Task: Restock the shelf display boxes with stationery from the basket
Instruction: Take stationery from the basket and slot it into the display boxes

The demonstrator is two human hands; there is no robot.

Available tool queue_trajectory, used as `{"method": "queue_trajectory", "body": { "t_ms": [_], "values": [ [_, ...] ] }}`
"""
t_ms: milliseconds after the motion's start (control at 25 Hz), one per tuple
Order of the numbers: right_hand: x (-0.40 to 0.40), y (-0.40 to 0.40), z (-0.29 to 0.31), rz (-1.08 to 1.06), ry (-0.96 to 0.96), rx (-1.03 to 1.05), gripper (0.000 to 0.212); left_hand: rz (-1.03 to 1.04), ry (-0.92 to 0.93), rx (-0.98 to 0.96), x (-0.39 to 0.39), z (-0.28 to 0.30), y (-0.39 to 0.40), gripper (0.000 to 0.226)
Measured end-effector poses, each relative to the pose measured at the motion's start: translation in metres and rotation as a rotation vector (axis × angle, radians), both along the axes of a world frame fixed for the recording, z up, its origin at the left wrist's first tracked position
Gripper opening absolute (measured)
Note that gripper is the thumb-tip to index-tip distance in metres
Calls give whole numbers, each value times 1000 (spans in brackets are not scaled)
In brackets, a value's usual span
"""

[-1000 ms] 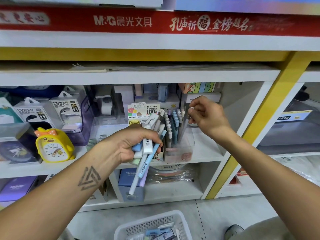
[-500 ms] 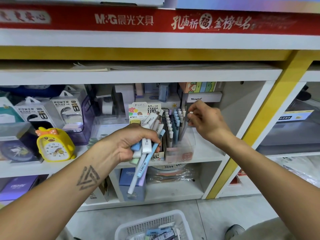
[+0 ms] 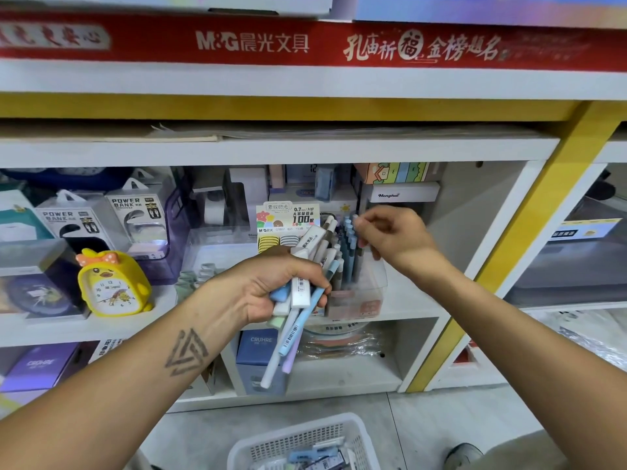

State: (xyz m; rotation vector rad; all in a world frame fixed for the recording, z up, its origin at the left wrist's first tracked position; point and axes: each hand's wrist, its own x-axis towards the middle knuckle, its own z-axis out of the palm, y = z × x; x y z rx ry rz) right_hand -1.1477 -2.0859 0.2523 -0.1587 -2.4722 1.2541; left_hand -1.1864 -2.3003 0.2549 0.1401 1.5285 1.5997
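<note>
Your right hand (image 3: pixel 393 237) just lowered pen (image 3: pixel 354 221) into display box (image 3: pixel 359 290), grip still pinching. Left hand (image 3: pixel 271 286) grips remaining pens (image 3: pixel 298 320) beside box.

Pastel pens (image 3: pixel 291 330) bunched, slanting; clear display box (image 3: pixel 366 283) pen-filled, upright.

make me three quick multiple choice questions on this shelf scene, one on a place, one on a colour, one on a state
1. Where is the white basket?
A. on the floor below the shelves
B. on the top shelf
C. beside the clock

2. What colour is the duck-shaped clock?
A. red
B. yellow
C. green

3. What is the left hand doing?
A. resting flat on the shelf
B. hanging empty
C. holding a bundle of pens

Answers: 1 A, it sits at the bottom of the view under the lowest shelf. 2 B, its body is yellow with an orange bow. 3 C, its fingers curl round several pastel pens.
</note>
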Motion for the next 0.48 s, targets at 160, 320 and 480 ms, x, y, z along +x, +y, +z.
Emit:
{"method": "queue_trajectory", "body": {
  "t_ms": [160, 320, 480],
  "values": [
    [8, -13, 10, 252, -269, -327, 41, 18, 25, 24, 1, 3, 3, 19],
    [8, -15, 9, 364, -420, -456, 26, 62, 68, 48, 0, 3, 4, 24],
    [4, -7, 8, 327, -372, -655, 9, 140, 56, 96, 0, 4, 5, 15]
  ]
}}
